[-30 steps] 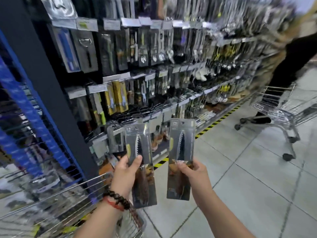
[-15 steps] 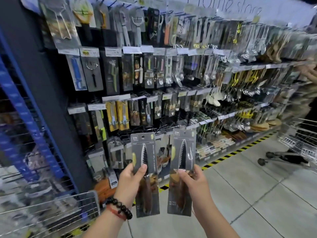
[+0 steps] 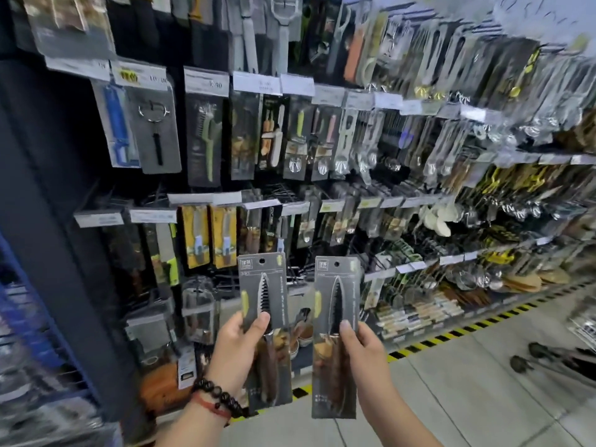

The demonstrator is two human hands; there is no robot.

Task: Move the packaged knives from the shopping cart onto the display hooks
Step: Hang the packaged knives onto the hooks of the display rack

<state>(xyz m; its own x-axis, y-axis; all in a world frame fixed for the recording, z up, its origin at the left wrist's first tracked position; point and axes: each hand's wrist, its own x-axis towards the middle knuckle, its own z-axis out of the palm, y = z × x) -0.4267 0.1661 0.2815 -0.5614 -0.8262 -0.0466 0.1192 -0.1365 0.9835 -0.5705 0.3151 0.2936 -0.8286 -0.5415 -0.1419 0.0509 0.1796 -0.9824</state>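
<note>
The left hand (image 3: 233, 345) pinches one packaged knife (image 3: 265, 321), thumb on the front of the card. The right hand (image 3: 362, 350) pinches a second packaged knife (image 3: 335, 330) the same way. Both packs stand upright, side by side but not touching, near the person and in front of the lower rows. A bead bracelet (image 3: 219, 393) sits on the left wrist.

A moment ago the shopping cart showed at the near left. Now it is out of sight, the shelves fill more of the view, and the packs are held higher. I think the person has stepped closer and is looking for the right hook. Nothing is hung yet.

Just past the packs are bare display hooks (image 3: 290, 275); these may be the spot. Farther up hang yellow knife packs (image 3: 195, 235) and price tags (image 3: 206, 79). Other packs crowd close, so each card hole must slide on carefully. On the far right floor, cart wheels (image 3: 519, 364) show.
</note>
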